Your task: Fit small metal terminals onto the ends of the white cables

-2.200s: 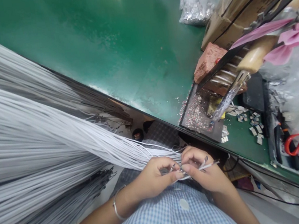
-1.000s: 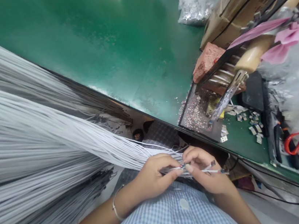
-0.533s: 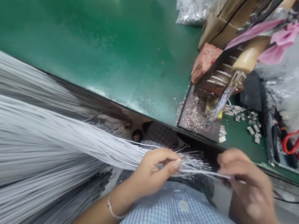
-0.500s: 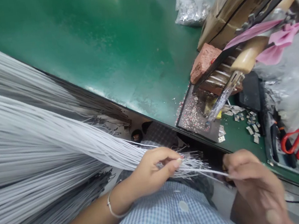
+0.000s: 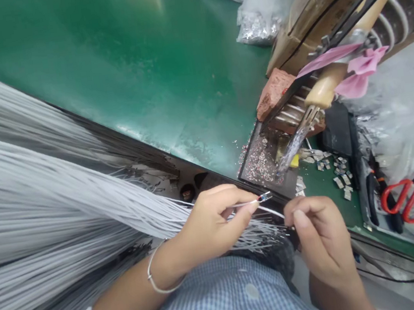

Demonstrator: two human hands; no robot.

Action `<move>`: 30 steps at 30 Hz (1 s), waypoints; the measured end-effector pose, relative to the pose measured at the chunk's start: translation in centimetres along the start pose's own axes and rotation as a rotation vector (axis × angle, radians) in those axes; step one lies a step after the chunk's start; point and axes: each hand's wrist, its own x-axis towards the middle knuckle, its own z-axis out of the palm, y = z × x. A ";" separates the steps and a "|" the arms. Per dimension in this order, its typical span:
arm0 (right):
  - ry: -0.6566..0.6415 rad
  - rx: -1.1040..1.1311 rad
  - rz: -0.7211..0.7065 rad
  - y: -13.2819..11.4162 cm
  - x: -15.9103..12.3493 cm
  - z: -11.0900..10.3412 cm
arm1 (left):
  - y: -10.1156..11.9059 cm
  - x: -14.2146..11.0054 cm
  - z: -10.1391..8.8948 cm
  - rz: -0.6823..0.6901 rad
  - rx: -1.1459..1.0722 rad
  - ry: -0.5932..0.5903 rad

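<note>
My left hand [image 5: 215, 220] is closed in a pinch on a thin white cable, whose end carries a small metal USB connector [image 5: 265, 196] just past the fingertips. A second white cable [image 5: 272, 211] runs from these fingertips across to my right hand [image 5: 322, 236]. That hand pinches it near its end, the tip being mostly hidden by the fingers. A thick bundle of white cables [image 5: 119, 187] comes in from the left, passes beneath my left hand and shows its loose ends [image 5: 259, 237] below both hands, over my lap.
A soldering iron [image 5: 299, 135] with a wooden handle rests above a solder-spattered tray [image 5: 257, 161]. Nearby lie loose metal connectors [image 5: 343, 180], a reddish brick [image 5: 275, 92] and red-handled scissors [image 5: 405, 200]. The green table [image 5: 123, 74] has its edge just beyond my hands.
My right hand has moved left, closer to my left hand, still pinching a cable. A cable end with a metal connector now shows at my left fingertips. The view has shifted slightly.
</note>
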 end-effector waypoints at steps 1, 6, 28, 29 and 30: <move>-0.016 -0.033 -0.042 0.0 0.4 0.1 | 0.2 0.3 0.0 -0.005 0.000 0.005; 0.040 -0.215 -0.243 0.3 1.9 0.7 | 0.8 1.4 0.1 -0.023 0.004 0.030; 0.178 -0.305 -0.298 -0.1 3.3 1.3 | 2.0 2.9 -0.2 -0.029 -0.011 0.087; 0.180 -0.307 -0.298 -0.2 3.3 1.3 | 2.0 2.9 -0.3 -0.025 -0.006 0.084; 0.182 -0.307 -0.300 -0.2 3.4 1.3 | 2.1 2.9 -0.3 -0.019 0.001 0.083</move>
